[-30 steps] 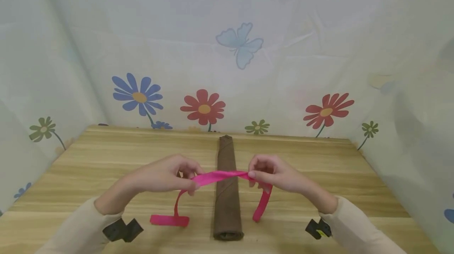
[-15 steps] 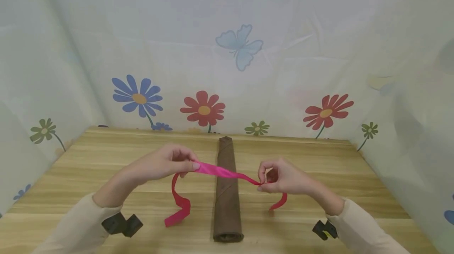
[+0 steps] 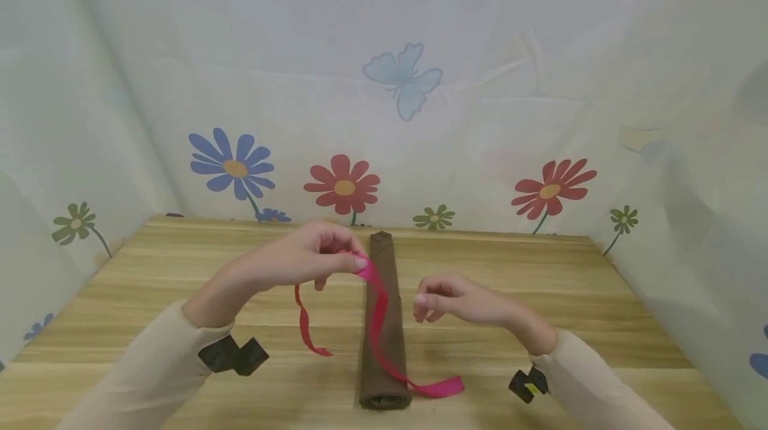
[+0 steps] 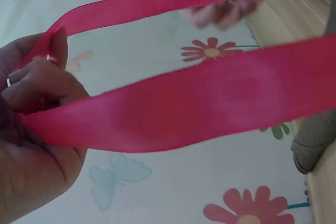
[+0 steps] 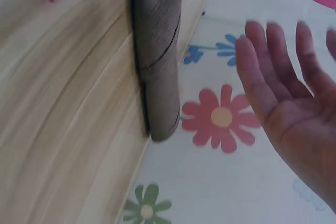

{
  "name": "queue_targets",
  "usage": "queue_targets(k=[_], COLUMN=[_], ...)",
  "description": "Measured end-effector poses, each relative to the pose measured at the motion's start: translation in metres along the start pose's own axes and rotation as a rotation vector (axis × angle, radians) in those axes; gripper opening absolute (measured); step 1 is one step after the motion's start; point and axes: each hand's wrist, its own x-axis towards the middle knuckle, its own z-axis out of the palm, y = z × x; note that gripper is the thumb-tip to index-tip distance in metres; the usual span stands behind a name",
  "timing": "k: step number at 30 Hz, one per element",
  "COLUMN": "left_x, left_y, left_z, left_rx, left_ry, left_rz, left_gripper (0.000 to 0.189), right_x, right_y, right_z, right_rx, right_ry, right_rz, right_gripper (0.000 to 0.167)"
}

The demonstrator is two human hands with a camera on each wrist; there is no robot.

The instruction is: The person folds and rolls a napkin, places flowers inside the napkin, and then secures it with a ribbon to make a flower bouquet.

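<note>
My left hand (image 3: pixel 309 253) pinches a bright pink ribbon (image 3: pixel 379 310) near its middle, raised above the table just left of a brown rolled cloth (image 3: pixel 387 357). One ribbon tail drapes down across the roll, its end at the roll's near right side. The other tail hangs below the left hand. In the left wrist view both lengths of the ribbon (image 4: pixel 173 98) run out from the fingers. My right hand (image 3: pixel 462 300) is apart from the ribbon, right of the roll. Its loosely bent fingers (image 5: pixel 278 61) hold nothing in the right wrist view.
The rolled cloth lies lengthwise on a wooden table (image 3: pixel 528 363), from near the front to the back edge. Behind and beside the table hangs a pale curtain (image 3: pixel 480 117) printed with flowers and a butterfly. A dark camera mount sits on each wrist.
My right hand has let go of the ribbon, whose freed tail has dropped across the rolled cloth. The left hand has moved up and to the right, still pinching the ribbon.
</note>
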Motion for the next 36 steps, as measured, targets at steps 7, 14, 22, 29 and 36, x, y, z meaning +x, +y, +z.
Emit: queue_targets(k=[7,14,22,29,36], left_x=[0.008,0.005,-0.010,-0.022,-0.029], left_y=[0.023,0.034,0.030,0.015,-0.012], left_z=[0.006,0.002,-0.014,-0.031,-0.047], left_rx=[0.011,0.018,0.004,-0.046,-0.102], left_ry=[-0.071,-0.090,-0.026,0.049,0.074], left_rz=[0.113,0.206,0.181,0.130,0.056], left_gripper=[0.010,0.011,0.010,0.009,0.009], right_x=[0.032,0.052,0.049,0.035,0.019], right_y=[-0.015,-0.021,-0.019,-0.009,0.006], right_z=[0.023,0.046,0.040,0.015,-0.017], right_rx=[0.383,0.660,0.767,0.718,0.689], right_ry=[-0.024,-0.244,-0.292,-0.196,-0.176], right_rz=[-0.122,-0.199,-0.282,-0.339,-0.320], right_gripper=[0.047,0.042,0.040,0.029,0.024])
